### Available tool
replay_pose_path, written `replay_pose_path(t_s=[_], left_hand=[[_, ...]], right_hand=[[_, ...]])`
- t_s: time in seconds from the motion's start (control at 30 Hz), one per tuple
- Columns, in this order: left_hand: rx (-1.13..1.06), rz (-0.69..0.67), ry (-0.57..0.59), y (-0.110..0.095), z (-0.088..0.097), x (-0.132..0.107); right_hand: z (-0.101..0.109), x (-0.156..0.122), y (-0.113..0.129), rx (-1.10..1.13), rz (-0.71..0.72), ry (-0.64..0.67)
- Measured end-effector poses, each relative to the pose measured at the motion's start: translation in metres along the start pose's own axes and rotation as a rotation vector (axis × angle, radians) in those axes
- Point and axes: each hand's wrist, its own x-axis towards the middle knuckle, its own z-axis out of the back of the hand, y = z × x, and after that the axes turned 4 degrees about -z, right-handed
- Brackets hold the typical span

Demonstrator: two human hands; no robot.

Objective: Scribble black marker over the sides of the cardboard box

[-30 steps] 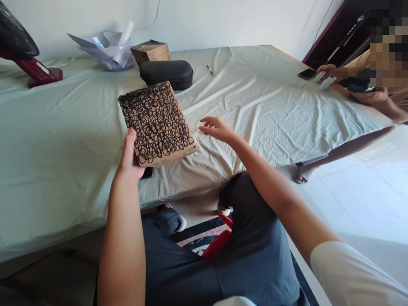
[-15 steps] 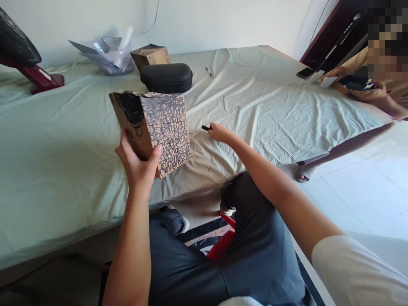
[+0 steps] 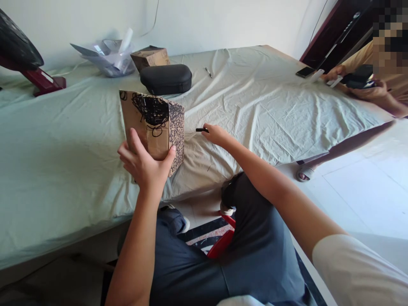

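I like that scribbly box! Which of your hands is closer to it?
Left. The left hand grips the box at its lower part; the right hand is off to its right, apart, holding a black pen.

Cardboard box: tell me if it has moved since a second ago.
Yes. The cardboard box has rotated in the left hand: its scribbled face has swung right, while it stays in front of the black case.
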Motion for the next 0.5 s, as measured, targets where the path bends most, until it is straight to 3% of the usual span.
replay_pose_path(t_s=[0.27,0.4,0.5], left_hand=[[0.022,0.017,-0.021,-0.012,0.001,-0.008],[0.028,0.004,-0.018,-0.012,-0.001,-0.008],[0.025,-0.005,-0.027,-0.013,-0.001,-0.009]], right_hand=[[0.027,-0.021,-0.001,-0.088,-0.047,0.128],[0.043,-0.037,-0.005,0.060,-0.042,0.115],[0.042,-0.035,-0.008,0.211,-0.067,0.090]])
